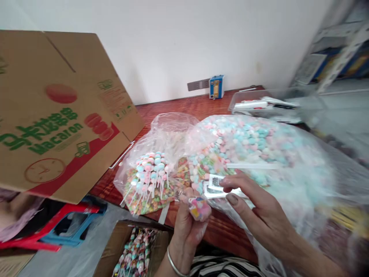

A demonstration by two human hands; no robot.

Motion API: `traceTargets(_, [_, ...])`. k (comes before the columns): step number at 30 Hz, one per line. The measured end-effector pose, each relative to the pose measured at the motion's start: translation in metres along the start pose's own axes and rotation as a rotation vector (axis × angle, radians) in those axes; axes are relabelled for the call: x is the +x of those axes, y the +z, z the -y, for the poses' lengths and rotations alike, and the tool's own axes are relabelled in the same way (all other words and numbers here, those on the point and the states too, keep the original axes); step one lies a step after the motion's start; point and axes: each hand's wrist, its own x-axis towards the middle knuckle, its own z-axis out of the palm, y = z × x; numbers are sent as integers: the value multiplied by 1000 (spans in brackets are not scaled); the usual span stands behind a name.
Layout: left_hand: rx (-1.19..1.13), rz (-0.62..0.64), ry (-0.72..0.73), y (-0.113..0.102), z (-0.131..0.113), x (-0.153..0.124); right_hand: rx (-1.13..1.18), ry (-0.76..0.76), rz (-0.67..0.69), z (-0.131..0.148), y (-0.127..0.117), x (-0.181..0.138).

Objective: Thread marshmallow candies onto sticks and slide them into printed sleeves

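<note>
My left hand (186,225), with a bangle at the wrist, is closed around a small wrapped candy (200,209) in pink, yellow and blue. Most of what lies inside its fingers is hidden. To its right, my right hand (259,213) hovers with thumb and index finger apart and nothing seen between them. Its fingertips are nearest to white printed cards (211,188) at the edge of a big clear bag of pastel candies (256,142). Lollipops on white sticks (151,169) lie on a bag of small colourful pieces (144,202) at the left.
A large cardboard box (66,115) rises at the left of the red-brown table (173,104). Below the front edge stands an open carton of wrapped candy sticks (135,250). A clear tray of pens (259,104) and a blue box (216,87) are at the back.
</note>
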Motion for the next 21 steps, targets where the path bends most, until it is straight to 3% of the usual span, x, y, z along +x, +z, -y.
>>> traceTargets(3, [17,56,196,-6,-38,-24,6,62,220,-1,26,26])
traceTargets(7, [29,133,431,-28,-83,-54,-1,103,444,1,79,52])
traceTargets(10, [9,124,500,-44,-101,-67,-74,164,423,2,119,77])
traceTargets(15, [2,109,516,-53,-107,-66,-124,251,369,-11,176,125])
traceTargets(18, [-13,91,519,-52,-109,-58,-106,299,367,-22,191,137])
traceTargets(21, [-40,77,508,-48,-108,-49,-66,333,326,-22,184,134])
